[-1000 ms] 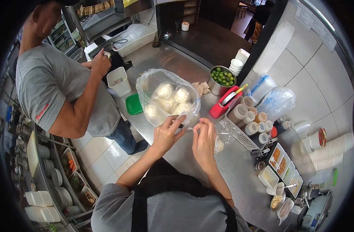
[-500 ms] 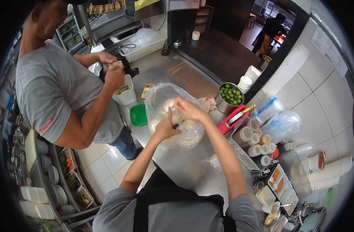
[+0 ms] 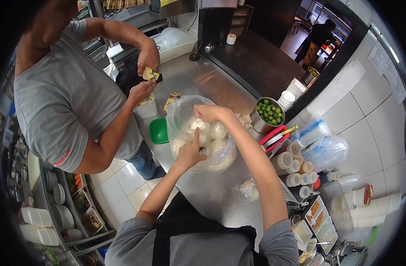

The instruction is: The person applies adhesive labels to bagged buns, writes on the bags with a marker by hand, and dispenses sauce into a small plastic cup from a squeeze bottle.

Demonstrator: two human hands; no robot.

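Note:
A large clear plastic bag [image 3: 225, 157] holding several round white bundles stands open on the steel counter [image 3: 203, 199]. My left hand [image 3: 192, 150] is over the near side of the bag, index finger stretched out, with a small dark and white item by the thumb. At the upper part of the bag is my right hand [image 3: 206, 113], its fingers pinched together; what they hold is too small to make out. A small wrapped bundle with a label [image 3: 248, 190] lies on the counter below my right forearm. A green lid [image 3: 159, 131] lies left of the bag.
At the left a co-worker [image 3: 74, 97] holds small yellow packets over a white container [image 3: 149, 108]. A pot of green limes [image 3: 269, 111], a basket of sauce bottles [image 3: 285, 162] and topping trays [image 3: 317, 217] line the right side. Another person [image 3: 316, 40] stands beyond the counter.
My right hand has moved from beside my left hand up to the bag's upper part. The small bundle is now in fuller view. The co-worker's hands have shifted, with yellow packets now showing.

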